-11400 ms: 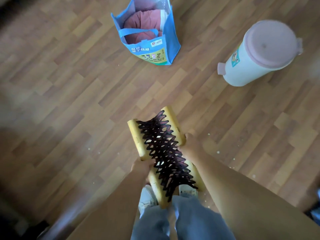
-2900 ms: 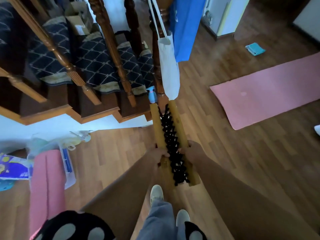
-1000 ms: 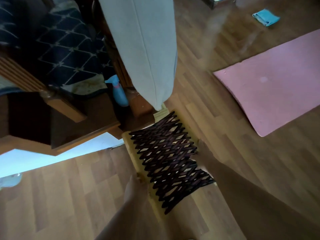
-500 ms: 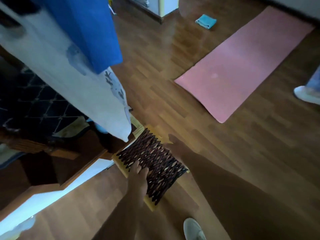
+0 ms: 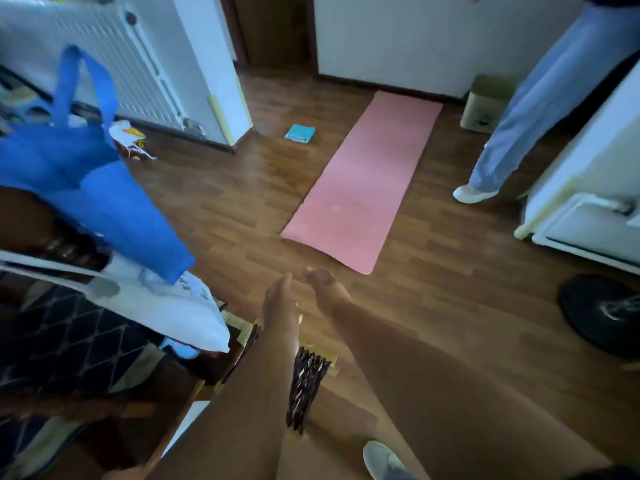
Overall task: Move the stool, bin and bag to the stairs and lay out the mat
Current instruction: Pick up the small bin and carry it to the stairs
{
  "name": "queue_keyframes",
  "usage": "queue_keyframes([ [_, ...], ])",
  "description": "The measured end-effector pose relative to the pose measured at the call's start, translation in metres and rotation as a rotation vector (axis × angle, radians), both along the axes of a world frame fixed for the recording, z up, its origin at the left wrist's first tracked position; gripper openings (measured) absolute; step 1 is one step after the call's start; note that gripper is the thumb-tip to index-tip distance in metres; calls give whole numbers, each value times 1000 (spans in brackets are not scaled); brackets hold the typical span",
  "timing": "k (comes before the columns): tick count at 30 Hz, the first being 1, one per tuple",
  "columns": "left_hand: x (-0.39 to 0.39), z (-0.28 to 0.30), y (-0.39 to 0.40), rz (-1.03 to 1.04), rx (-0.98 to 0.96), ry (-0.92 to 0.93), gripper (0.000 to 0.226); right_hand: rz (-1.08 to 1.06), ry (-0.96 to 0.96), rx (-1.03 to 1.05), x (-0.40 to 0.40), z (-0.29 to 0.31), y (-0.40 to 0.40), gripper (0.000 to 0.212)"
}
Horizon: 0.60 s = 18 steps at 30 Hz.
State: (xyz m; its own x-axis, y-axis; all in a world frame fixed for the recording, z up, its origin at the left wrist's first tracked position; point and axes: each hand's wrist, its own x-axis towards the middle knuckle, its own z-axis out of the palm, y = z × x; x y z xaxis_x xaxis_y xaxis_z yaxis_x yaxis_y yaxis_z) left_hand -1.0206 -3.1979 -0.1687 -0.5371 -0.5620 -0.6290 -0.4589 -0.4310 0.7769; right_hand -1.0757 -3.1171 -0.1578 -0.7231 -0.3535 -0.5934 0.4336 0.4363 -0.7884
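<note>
The stool (image 5: 306, 382), with a dark woven seat and pale yellow frame, stands on the floor beside the foot of the stairs (image 5: 69, 344), mostly hidden under my forearms. My left hand (image 5: 278, 301) and my right hand (image 5: 323, 284) are lifted above it, fingers relaxed, holding nothing. A pink mat (image 5: 363, 181) lies unrolled on the wooden floor ahead. The bin is out of view.
A blue bag (image 5: 100, 199) and a white tote (image 5: 156, 303) hang from the stair post at left. A radiator (image 5: 114, 64), a folded teal cloth (image 5: 300, 133), a cardboard box (image 5: 488, 102), another person's legs (image 5: 526, 109), a white appliance (image 5: 588, 188) and a black round object (image 5: 602, 313) surround the floor.
Both hands have let go of the stool and risen off it. The view has lifted from the stool toward the room and the mat.
</note>
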Motion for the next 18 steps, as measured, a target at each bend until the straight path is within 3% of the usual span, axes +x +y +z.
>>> queue_keyframes([
  [6, 11, 71, 65, -127, 35, 49, 48, -233, 117, -21, 35, 71, 75, 59],
  [10, 32, 102, 117, -288, -36, 75, 42, -363, 183, -3, 73, 100, 138, 60],
  [15, 56, 126, 182, -469, -146, 134, 55, -603, 155, -114, 120, 123, 208, 61],
  [18, 71, 140, 236, -585, -112, 161, 75, -713, 218, -129, 147, 137, 264, 59],
])
